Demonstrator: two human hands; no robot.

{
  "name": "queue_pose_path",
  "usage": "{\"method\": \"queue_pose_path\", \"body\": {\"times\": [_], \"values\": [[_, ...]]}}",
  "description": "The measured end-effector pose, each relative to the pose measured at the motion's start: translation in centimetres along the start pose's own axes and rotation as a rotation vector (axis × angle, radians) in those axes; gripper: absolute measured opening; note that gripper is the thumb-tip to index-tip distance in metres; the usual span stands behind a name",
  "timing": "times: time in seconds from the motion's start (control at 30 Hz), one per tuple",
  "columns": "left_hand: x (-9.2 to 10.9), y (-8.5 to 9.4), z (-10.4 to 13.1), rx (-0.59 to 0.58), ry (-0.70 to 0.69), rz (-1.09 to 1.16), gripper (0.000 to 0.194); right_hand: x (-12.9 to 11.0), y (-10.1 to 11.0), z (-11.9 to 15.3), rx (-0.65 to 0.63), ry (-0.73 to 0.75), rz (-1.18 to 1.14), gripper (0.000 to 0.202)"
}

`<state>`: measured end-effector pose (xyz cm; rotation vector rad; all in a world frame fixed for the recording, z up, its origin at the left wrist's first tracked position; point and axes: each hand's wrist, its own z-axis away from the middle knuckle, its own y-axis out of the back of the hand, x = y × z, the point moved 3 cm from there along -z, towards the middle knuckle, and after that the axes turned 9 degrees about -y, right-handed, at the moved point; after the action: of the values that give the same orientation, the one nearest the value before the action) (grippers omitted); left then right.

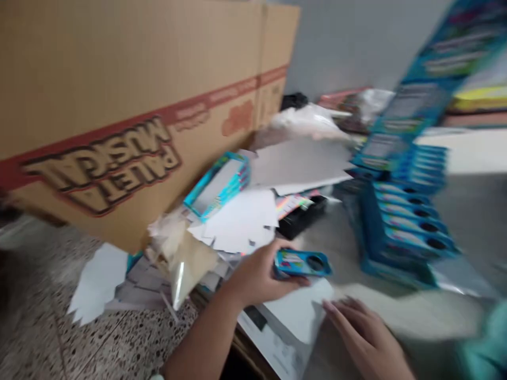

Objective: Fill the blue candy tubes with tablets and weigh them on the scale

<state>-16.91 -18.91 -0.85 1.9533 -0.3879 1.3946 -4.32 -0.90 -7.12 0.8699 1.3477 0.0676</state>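
Note:
My left hand (261,274) is closed round a small blue printed box (303,263) with a round dark hole near one end. Fingers lie along its far and near sides, above a white sheet of card (303,311). My right hand (362,330) rests low over the table, just right of that sheet. Its fingers reach left, somewhat bent, with no object visible in them; the tips are slightly blurred. To its upper right stands a blue display box (372,227) with several small blue boxes (412,216) in a row, each with a dark round hole.
A large brown carton (130,79) fills the left. Beside it are an open blue tray (219,184), white card sheets (241,221), a black item (301,216) and plastic wrapping (186,253). A tall blue printed panel (420,100) leans at right. Speckled floor (87,348) shows lower left.

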Motion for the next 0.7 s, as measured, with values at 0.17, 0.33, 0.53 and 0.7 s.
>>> {"method": "queue_pose_path", "body": {"times": [0.17, 0.33, 0.53, 0.7], "values": [[-0.7, -0.3, 0.5, 0.035, -0.003, 0.002, 0.052, -1.6, -0.2, 1.5, 0.121, -0.207, -0.246, 0.039], [-1.1, -0.5, 1.1, 0.136, -0.037, -0.080, 0.052, -2.5, -0.4, 2.1, 0.019, -0.413, -0.439, 0.029], [-0.3, -0.5, 0.9, 0.224, -0.129, -0.182, 0.051, -3.7, -0.7, 3.3, -0.240, -0.872, -1.016, 0.056], [-0.2, -0.5, 1.0, 0.295, -0.212, -0.247, 0.051, -4.2, -0.3, 3.9, -0.244, -1.001, -1.351, 0.066]]}}
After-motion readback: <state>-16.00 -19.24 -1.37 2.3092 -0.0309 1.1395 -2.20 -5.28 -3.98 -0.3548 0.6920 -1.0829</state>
